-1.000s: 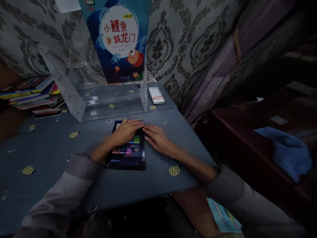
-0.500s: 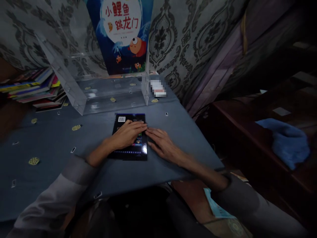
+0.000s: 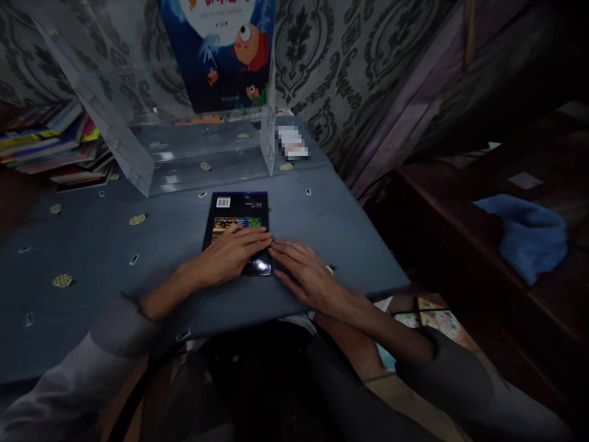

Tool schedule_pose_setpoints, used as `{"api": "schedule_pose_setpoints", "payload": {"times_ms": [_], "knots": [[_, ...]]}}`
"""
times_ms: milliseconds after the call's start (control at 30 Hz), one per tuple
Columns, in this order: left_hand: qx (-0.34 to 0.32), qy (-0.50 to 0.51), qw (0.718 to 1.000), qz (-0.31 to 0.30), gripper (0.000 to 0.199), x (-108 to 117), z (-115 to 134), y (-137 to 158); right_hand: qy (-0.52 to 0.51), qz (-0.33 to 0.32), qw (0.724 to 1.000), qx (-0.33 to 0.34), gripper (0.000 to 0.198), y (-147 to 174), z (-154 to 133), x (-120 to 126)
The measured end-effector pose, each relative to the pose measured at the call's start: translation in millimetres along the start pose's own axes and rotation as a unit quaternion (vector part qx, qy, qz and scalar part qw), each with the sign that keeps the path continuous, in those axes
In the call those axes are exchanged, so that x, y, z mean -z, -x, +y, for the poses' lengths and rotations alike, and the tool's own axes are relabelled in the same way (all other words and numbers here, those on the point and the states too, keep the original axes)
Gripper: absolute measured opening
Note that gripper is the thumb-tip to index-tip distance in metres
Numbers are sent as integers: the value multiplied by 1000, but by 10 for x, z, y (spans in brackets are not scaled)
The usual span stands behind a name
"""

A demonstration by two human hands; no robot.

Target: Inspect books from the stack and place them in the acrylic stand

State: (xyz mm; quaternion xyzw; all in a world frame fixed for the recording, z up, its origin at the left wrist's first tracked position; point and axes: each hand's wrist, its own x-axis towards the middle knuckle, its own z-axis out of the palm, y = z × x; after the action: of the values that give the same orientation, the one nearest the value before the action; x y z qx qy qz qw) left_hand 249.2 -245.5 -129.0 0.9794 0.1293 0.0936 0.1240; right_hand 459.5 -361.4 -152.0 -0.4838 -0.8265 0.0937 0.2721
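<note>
Dark book [image 3: 239, 209] under flat left hand [image 3: 231, 255]; right hand [image 3: 304, 270] close beside left; both hands' fingers together; press softly, evenly

A glossy black book [image 3: 243, 212] lies flat, barcode [image 3: 223, 202] side up, on the blue-gray counter [image 3: 340, 227], colorful pictures [image 3: 239, 222] across its middle and its near left part hidden beneath the left hand [image 3: 232, 250].
</note>
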Motion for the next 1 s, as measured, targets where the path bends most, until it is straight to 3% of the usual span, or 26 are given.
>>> {"api": "schedule_pose_setpoints", "payload": {"times_ms": [400,600,767,1000], "knots": [[-19,-25,999,-8,58,-16,387,352,7,16,1000,22,36,268,-315,-16],[28,-38,999,12,61,-102,665,460,-4,7,1000,19,38,320,-341,-3],[85,-77,992,57,56,-248,889,466,-18,51,998,13,35,310,-275,-15],[117,-116,982,92,49,-387,1000,491,-18,76,996,42,36,214,-241,-27]]}}
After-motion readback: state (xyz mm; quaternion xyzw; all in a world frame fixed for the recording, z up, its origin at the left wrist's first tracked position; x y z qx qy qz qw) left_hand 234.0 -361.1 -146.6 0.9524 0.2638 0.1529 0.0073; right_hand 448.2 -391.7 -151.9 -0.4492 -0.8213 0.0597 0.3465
